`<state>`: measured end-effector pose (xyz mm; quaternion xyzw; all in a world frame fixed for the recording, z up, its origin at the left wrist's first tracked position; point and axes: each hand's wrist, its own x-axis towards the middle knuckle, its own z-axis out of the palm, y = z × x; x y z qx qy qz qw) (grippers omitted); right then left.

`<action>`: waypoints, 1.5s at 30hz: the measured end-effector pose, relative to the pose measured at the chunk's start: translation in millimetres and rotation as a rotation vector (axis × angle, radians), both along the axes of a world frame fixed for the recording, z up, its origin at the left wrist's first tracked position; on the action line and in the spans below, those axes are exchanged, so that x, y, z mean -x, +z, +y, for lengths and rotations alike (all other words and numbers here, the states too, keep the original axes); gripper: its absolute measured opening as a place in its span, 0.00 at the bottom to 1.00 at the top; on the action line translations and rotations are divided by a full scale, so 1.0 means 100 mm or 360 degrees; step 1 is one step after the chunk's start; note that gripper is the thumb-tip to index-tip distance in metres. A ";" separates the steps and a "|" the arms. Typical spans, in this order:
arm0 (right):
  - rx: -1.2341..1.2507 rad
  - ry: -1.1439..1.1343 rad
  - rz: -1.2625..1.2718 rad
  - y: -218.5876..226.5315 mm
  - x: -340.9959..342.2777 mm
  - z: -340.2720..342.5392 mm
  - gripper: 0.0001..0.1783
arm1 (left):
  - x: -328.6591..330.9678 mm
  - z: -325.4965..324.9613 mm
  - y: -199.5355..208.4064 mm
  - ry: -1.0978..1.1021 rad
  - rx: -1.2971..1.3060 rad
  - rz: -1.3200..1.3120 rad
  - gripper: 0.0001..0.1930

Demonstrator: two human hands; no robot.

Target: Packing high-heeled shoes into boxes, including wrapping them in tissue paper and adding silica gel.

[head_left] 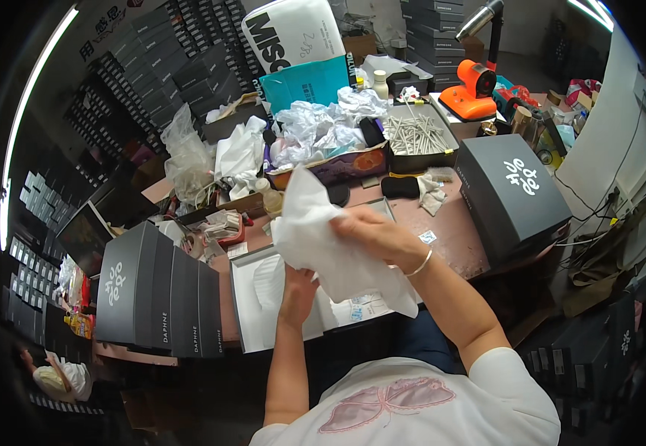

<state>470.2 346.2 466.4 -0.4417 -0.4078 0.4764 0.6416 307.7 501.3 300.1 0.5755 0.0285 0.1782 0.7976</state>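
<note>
In front of me my right hand point(379, 234) is closed on a crumpled sheet of white tissue paper point(304, 230). The paper hangs over an open shoe box point(250, 327) with a white inside. My left hand point(298, 291) is low over the box, beneath the sheet, its fingers mostly hidden by the paper. A white ribbed piece point(267, 282) lies in the left part of the box. Small white-and-blue printed slips point(364, 306) lie at its right part.
Dark grey shoe boxes point(133, 286) stand in a row at left; another dark box point(515, 197) is at right. Behind are a tub of crumpled paper point(323, 123), a tray of white sticks point(418, 132), black sponges point(399, 186) and an orange lamp-like tool point(472, 89).
</note>
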 end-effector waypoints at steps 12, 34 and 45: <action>0.0326 -0.0541 -0.1215 -0.49 -0.09 -0.92 0.28 | 0.01 0.17 -0.81 -0.0086 0.1119 -0.0544 0.31; 0.0171 -0.1195 0.0747 -1.11 0.14 -1.27 0.30 | 0.47 0.95 0.98 0.0963 -0.1607 0.0763 0.30; 0.0046 -0.0638 0.1105 -1.09 0.97 -0.69 0.31 | 0.15 -0.71 0.31 0.0542 0.1015 -0.0020 0.50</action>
